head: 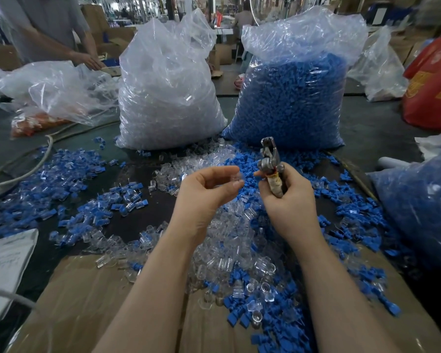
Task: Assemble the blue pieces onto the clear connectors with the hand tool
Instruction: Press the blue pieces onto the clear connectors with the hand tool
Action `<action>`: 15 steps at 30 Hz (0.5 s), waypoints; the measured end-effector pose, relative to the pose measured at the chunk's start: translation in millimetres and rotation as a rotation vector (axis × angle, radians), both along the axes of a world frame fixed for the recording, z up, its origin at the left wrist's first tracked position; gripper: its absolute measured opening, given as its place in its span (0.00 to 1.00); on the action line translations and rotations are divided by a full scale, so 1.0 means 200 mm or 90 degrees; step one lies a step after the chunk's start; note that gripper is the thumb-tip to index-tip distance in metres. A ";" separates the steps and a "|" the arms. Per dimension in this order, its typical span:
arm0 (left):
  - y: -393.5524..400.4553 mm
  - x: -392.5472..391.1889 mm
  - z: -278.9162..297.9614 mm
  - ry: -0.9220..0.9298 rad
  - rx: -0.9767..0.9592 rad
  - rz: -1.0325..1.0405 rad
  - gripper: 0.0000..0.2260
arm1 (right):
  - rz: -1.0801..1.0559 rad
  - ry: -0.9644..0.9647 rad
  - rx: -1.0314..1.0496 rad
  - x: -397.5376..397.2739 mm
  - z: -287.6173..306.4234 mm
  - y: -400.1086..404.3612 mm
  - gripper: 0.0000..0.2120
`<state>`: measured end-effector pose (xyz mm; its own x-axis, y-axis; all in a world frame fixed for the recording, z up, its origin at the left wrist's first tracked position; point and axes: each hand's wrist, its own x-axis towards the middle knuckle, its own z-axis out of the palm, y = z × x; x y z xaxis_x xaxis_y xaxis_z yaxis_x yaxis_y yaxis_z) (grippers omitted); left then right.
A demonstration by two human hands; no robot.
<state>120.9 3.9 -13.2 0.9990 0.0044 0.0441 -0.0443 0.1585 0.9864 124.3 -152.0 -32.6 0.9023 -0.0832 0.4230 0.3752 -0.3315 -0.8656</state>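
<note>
Spilling across the near cardboard sheet [92, 309], loose blue pieces [242, 319] and clear connectors [229, 253] lie mixed together, so a careless reach could knock parts off the front edge of the surface [127, 220]. Above that heap, the left hand [204, 197] pinches one clear connector [237, 177] between thumb and forefinger; the part is blurred, and its orientation cannot be told. A light pinch on slick plastic could let it slip or twist as it meets the tool. Just beside it, the right hand [288, 197] is curled around the wrapped handle of the hand tool [271, 161], whose metal head points up and away. Whether a blue piece already sits in the head cannot be told. If the connector goes in crooked, squeezing could crack it or seat the blue piece askew, and the left fingertips are close enough to the head to be nipped. Farther left, joined blue-and-clear pieces [69, 189] spread near the unsorted stock, so finished and raw parts may get mixed. Beyond stand the bag of clear connectors [168, 93] and the bag of blue pieces [293, 98], and past them another person's hand [92, 61] works.
</note>
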 end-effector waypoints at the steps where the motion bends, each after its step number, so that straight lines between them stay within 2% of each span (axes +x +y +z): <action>1: 0.00 0.00 0.00 -0.004 0.004 -0.002 0.10 | 0.004 -0.007 0.013 0.00 0.00 0.00 0.07; 7: -0.04 0.00 -0.01 -0.070 0.113 0.064 0.09 | 0.011 -0.035 0.058 -0.02 0.03 0.02 0.13; 15: -0.05 0.00 -0.01 -0.098 0.141 0.104 0.18 | 0.028 -0.056 0.118 -0.04 0.05 0.04 0.10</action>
<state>120.6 -5.2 -15.4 0.9672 0.1377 0.2133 -0.2037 -0.0807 0.9757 117.2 -143.1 -22.7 0.8674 -0.1275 0.4809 0.4622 -0.1511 -0.8738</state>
